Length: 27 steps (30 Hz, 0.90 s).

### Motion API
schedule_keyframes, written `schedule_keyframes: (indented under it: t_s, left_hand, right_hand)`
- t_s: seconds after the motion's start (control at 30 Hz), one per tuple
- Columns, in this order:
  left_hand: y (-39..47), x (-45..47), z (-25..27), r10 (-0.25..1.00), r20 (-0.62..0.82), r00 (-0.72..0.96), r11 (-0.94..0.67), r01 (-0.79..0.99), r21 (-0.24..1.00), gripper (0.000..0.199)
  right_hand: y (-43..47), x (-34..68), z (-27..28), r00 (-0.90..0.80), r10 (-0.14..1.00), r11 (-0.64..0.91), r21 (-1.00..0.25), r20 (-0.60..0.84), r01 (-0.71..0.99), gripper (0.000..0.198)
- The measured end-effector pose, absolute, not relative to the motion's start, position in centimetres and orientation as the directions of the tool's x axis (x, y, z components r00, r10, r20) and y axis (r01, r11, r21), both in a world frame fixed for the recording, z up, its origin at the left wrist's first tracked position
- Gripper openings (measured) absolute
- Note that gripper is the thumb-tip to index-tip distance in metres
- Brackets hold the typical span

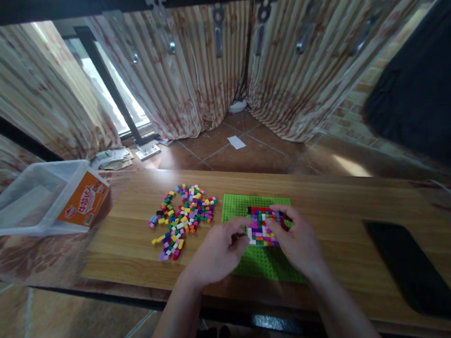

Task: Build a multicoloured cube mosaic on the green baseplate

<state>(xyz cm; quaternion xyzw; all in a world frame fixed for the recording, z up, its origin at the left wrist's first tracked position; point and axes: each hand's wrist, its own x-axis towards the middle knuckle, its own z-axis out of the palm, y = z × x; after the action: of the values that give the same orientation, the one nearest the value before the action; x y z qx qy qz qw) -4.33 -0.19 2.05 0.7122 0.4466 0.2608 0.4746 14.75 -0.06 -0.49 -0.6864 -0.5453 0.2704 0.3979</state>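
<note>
A block of many-coloured toy bricks [259, 235], with a red strip along its far edge, is over the green studded baseplate [270, 264]. My left hand [219, 247] is at the block's left edge, its fingers curled and the index finger and thumb against the side. From the right, my right hand [301, 238] grips the block, thumb on its top and fingers round the far right corner. My hands hide part of both sides. To the left lies a loose pile of small coloured bricks [190, 211].
The wooden table [339, 222] carries a flat black slab [415, 268] on the right. A clear plastic bin [29, 205] with an orange label stands beyond the table's left end. Papers [111, 158] and a white sheet [236, 142] lie past the far edge, before striped curtains [195, 77].
</note>
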Motion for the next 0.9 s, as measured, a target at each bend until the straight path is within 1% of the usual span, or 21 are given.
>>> schedule_keyframes:
  t_s: [0.07, 0.13, 0.27, 0.4, 0.6, 0.77, 0.9]
  left_hand:
    - [0.0, -4.4, 1.8, 0.904, -0.024, 0.426, -0.112, 0.292, 0.950, 0.018]
    - [0.1, -4.2, 1.6, 0.920, -0.006, 0.391, -0.096, 0.242, 0.966, 0.011]
    - [0.2, -3.5, 1.5, 0.940, 0.035, 0.339, -0.142, 0.297, 0.944, 0.011]
    - [0.2, -3.2, 1.9, 0.953, 0.094, 0.287, -0.196, 0.352, 0.915, 0.013]
    - [0.2, -2.6, 1.6, 0.952, 0.261, 0.160, -0.305, 0.412, 0.859, 0.013]
    - [0.3, -1.2, 0.4, 0.964, 0.235, 0.128, -0.267, 0.392, 0.880, 0.014]
    - [0.3, -0.3, -0.2, 0.970, 0.217, 0.107, -0.242, 0.444, 0.863, 0.016]
  right_hand:
    - [-0.1, 14.8, -0.8, 0.255, 0.964, -0.071, -0.853, 0.074, 0.517, 0.037]
    - [-0.1, 14.9, -1.1, 0.262, 0.962, -0.060, -0.870, 0.081, 0.490, 0.036]
    - [0.0, 15.1, -1.4, 0.277, 0.958, -0.056, -0.891, 0.080, 0.450, 0.036]
    - [0.0, 15.0, -1.1, 0.292, 0.954, -0.077, -0.887, 0.067, 0.455, 0.036]
    - [-0.1, 15.0, -0.8, 0.291, 0.955, -0.088, -0.882, 0.058, 0.463, 0.035]
    - [0.0, 15.1, -0.8, 0.285, 0.957, -0.087, -0.888, 0.052, 0.451, 0.035]
    - [-0.1, 15.1, -0.8, 0.291, 0.955, -0.085, -0.894, 0.053, 0.440, 0.036]
